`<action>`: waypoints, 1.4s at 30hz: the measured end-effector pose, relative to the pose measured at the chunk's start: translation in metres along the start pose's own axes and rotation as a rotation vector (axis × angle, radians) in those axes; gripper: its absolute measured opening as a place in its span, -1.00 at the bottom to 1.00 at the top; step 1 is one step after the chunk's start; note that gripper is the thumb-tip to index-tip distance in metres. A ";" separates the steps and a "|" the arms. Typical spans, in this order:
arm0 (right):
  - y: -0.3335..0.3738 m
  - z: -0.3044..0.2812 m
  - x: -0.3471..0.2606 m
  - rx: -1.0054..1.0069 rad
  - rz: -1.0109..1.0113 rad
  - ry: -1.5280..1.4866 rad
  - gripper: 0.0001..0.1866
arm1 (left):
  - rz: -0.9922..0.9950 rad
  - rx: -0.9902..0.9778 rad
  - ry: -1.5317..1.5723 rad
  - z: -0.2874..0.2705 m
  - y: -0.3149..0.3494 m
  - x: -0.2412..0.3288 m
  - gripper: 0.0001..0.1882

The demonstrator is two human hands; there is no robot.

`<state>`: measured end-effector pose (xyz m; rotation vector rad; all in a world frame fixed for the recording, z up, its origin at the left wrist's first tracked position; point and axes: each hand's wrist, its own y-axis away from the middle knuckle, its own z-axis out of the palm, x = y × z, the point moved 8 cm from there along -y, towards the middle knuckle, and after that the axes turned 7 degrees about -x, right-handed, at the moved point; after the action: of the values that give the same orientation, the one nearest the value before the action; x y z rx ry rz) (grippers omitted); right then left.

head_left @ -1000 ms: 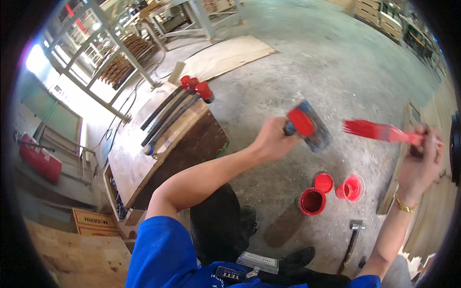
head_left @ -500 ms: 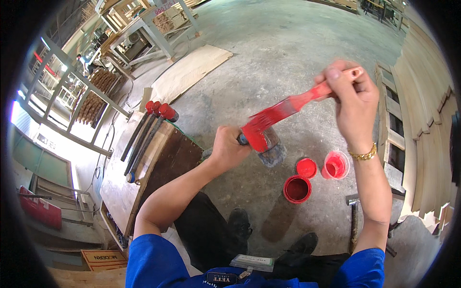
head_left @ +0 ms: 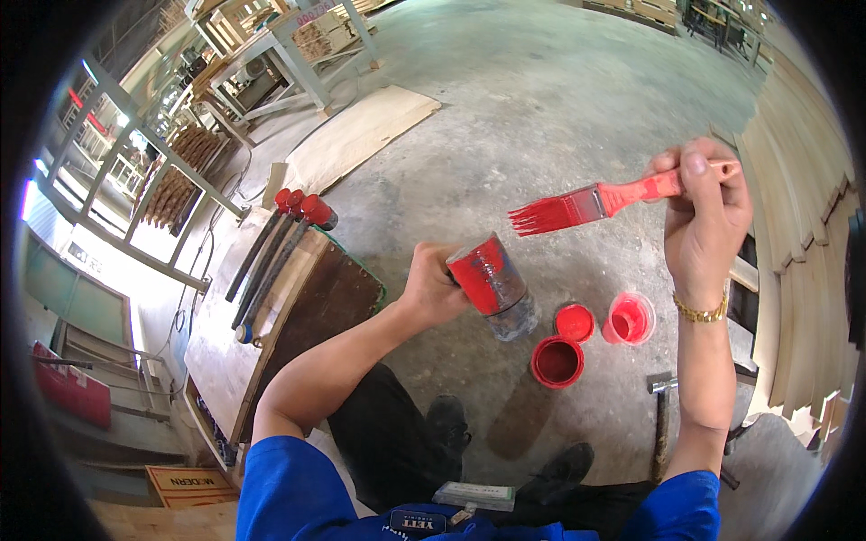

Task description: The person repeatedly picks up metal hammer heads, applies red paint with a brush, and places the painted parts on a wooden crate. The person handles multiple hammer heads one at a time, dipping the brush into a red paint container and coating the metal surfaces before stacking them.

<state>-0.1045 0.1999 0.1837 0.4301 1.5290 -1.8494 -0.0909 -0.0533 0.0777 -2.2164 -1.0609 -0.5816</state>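
Observation:
My left hand (head_left: 433, 287) is wrapped round a mallet, whose handle is mostly hidden by the fingers. The mallet's cylindrical head (head_left: 494, 281) has wet red paint on part of its side; its lower end is grey and worn. Up and to the right, my right hand (head_left: 707, 212) pinches the handle of a flat paintbrush (head_left: 622, 196). Its bristles are loaded with red and point left, apart from the mallet. Below on the floor stand an open can of red paint (head_left: 557, 362), a red-coated lid (head_left: 575, 322) and a clear plastic cup (head_left: 629, 319) with red paint inside.
On the wooden bench (head_left: 216, 347) at my left lie three mallets (head_left: 293, 209) with red-painted ends and dark handles. A hammer (head_left: 663, 388) rests on the floor near my right forearm. Stacked boards (head_left: 798, 198) line the right side; a flat sheet (head_left: 361, 140) lies ahead.
The brush has lifted off the mallet head and moved right with my right hand. The mallet head now shows more of its red-painted side.

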 end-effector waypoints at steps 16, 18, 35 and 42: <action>0.015 0.042 -0.012 -0.171 -0.196 0.292 -0.84 | -0.225 0.213 0.092 -0.003 0.002 -0.030 -0.86; 0.011 0.032 -0.008 -0.125 -0.161 0.276 -0.84 | -0.234 0.159 0.087 0.001 0.000 -0.029 -0.86; 0.011 0.031 -0.009 -0.156 -0.177 0.364 -0.88 | -0.222 0.083 -0.049 0.002 0.001 -0.025 -0.91; 0.019 0.042 -0.017 -0.148 -0.167 0.019 -0.91 | -0.174 0.149 0.002 0.003 0.001 -0.025 -0.91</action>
<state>-0.0723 0.1632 0.1911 0.2588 1.7469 -1.8451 -0.1045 -0.0656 0.0603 -2.0082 -1.2626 -0.5584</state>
